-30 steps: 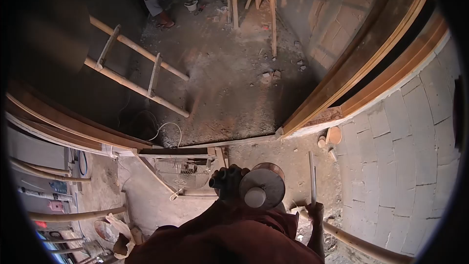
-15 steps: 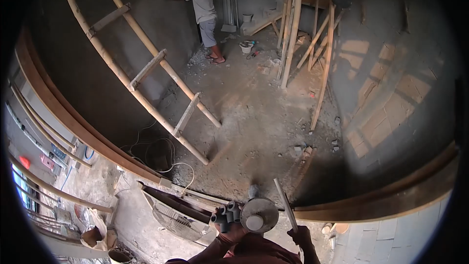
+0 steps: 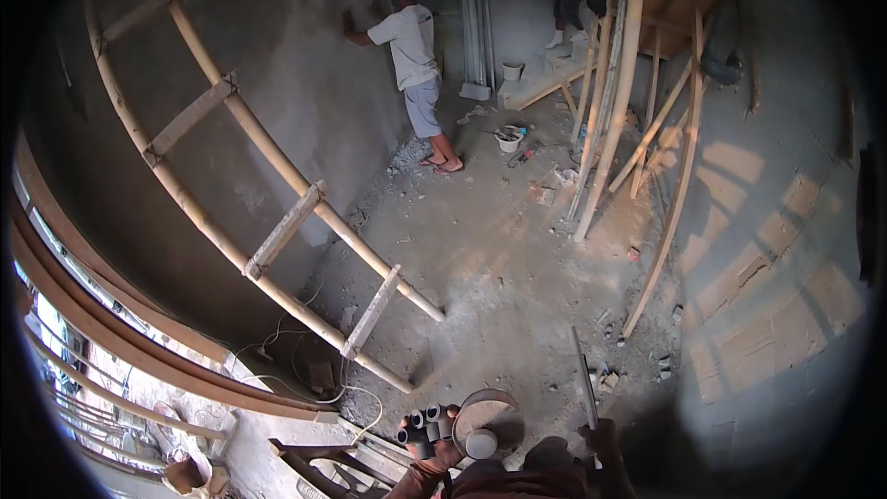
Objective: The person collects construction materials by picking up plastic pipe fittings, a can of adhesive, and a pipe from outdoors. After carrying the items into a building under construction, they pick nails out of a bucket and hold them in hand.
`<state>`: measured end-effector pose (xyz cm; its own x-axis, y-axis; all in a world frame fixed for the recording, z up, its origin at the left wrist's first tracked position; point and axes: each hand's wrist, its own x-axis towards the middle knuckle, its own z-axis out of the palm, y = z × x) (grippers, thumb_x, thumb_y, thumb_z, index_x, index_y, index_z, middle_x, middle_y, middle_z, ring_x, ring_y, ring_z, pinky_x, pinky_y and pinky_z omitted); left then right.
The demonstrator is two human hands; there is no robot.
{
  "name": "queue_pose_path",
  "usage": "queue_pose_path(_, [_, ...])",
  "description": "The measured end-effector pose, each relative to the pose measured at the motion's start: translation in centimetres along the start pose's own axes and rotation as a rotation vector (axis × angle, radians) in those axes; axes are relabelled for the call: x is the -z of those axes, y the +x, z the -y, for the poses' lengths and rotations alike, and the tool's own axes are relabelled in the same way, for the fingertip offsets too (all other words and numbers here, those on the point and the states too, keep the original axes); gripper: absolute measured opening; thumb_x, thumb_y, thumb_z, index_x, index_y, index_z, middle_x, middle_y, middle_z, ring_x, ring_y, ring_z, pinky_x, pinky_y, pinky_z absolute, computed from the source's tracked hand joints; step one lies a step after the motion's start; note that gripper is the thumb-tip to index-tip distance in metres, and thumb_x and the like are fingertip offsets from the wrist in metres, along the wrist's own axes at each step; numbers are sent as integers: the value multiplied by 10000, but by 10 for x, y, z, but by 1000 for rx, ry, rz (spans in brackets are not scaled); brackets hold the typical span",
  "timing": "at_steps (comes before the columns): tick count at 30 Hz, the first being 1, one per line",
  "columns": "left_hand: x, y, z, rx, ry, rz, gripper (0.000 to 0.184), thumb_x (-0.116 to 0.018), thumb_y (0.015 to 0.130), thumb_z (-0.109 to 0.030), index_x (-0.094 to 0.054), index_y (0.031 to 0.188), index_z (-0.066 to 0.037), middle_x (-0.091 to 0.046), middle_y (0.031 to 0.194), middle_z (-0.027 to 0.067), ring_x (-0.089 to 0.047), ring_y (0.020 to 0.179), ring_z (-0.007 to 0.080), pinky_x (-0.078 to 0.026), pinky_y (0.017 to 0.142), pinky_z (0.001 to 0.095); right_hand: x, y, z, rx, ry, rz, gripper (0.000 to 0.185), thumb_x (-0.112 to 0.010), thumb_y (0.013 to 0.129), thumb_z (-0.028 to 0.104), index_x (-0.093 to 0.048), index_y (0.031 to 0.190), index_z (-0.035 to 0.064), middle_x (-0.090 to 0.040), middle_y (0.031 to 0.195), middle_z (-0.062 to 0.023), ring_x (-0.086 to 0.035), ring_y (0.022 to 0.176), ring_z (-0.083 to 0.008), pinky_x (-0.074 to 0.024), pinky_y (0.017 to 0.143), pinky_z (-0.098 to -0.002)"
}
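My left hand (image 3: 445,455), at the bottom centre, is closed around several dark grey pipe fittings (image 3: 420,436), whose round open ends face up. Right beside them is a round, dusty disc with a pale knob (image 3: 494,407); whether the same hand supports it, I cannot tell. My right hand (image 3: 602,441) is wrapped round the lower end of a thin, straight grey pipe (image 3: 584,374), which points up and away from me. Both hands are in front of my body, above the doorway floor.
A bamboo ladder (image 3: 277,231) leans along the left wall. A person (image 3: 416,55) stands with hands at the far wall. Another person's legs (image 3: 568,9) show on the steps. Bamboo poles and boards (image 3: 614,102) stand at right. A bucket (image 3: 508,139) and rubble lie on the floor.
My view has moved forward into the room, so the ladder and the person at the wall look nearer. Legs on the steps show more clearly. Both hands keep hold of their things.
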<state>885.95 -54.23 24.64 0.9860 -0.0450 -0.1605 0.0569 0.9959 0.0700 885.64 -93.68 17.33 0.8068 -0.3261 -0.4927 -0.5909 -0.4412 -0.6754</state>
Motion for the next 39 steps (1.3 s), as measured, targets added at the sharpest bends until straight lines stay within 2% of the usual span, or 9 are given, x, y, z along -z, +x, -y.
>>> queue_pose_path(5, [-21, 134, 12, -89, -75, -22, 644, -676, 804, -692, -690, 1121, -131, -664, 1184, 104, -592, 1134, 302, -430, 1068, 498, 24, 130, 79, 32, 48, 36, 214, -812, 798, 205, -700, 745, 29, -623, 547, -58, -611, 445, -168, -497, 435, -356])
queue_pose_path(11, [-33, 294, 46, -83, -42, -55, 624, -662, 826, -678, -687, 1128, -133, -644, 1207, 108, -576, 1172, 323, -429, 1076, 523, 43, 312, 169, 86, 8, 150, 216, -818, 794, 202, -700, 747, 27, -622, 554, -61, -609, 439, -163, -498, 429, -351])
queue_pose_path(14, [-63, 374, 64, -64, -31, -65, 615, -655, 837, -671, -685, 1132, -133, -635, 1219, 110, -568, 1192, 334, -428, 1080, 535, 53, 398, 224, 321, -154, 64, 250, -815, 798, 250, -734, 768, 15, -656, 575, -84, -643, 458, -170, -531, 476, -351])
queue_pose_path(18, [-101, 468, 81, -42, -37, -69, 602, -646, 851, -662, -683, 1137, -134, -622, 1234, 112, -557, 1217, 348, -427, 1085, 552, 86, 497, 319, 224, -140, 246, 285, -823, 797, 312, -738, 791, 39, -657, 558, -89, -681, 516, -234, -552, 544, -408])
queue_pose_path(21, [-120, 538, 83, -45, -39, -57, 593, -639, 862, -656, -682, 1141, -135, -612, 1246, 114, -548, 1237, 358, -427, 1089, 564, 96, 567, 378, 297, -171, 244, 274, -808, 826, 259, -687, 716, 39, -620, 535, -50, -614, 439, -154, -500, 450, -349])
queue_pose_path(28, [-133, 715, 52, -23, -32, -29, 571, -624, 886, -640, -678, 1150, -136, -589, 1273, 119, -529, 1282, 383, -425, 1098, 593, 66, 730, 460, 442, -328, 145, 286, -794, 857, 319, -712, 809, 50, -621, 537, -61, -617, 435, -182, -503, 462, -373])
queue_pose_path(29, [-131, 743, 42, -16, -35, -22, 568, -621, 890, -638, -677, 1151, -136, -586, 1276, 120, -526, 1288, 387, -425, 1099, 597, 62, 740, 486, 230, -367, 198, 394, -800, 814, 427, -747, 902, 47, -738, 857, -224, -730, 847, -419, -570, 757, -510])
queue_pose_path(37, [-182, 992, -37, 109, -33, 78, 544, -603, 919, -620, -673, 1162, -138, -560, 1307, 125, -504, 1339, 415, -424, 1110, 630, 69, 816, 661, -76, -151, 234, 301, -794, 819, 326, -752, 856, 30, -731, 739, -147, -739, 721, -282, -573, 691, -430])
queue_pose_path(39, [-203, 1050, -50, 155, -22, 116, 538, -599, 926, -615, -672, 1164, -139, -554, 1315, 126, -499, 1352, 422, -423, 1112, 638, 70, 841, 695, 73, -203, 118, 289, -789, 826, 311, -746, 844, 26, -734, 750, -154, -738, 726, -283, -570, 696, -435])
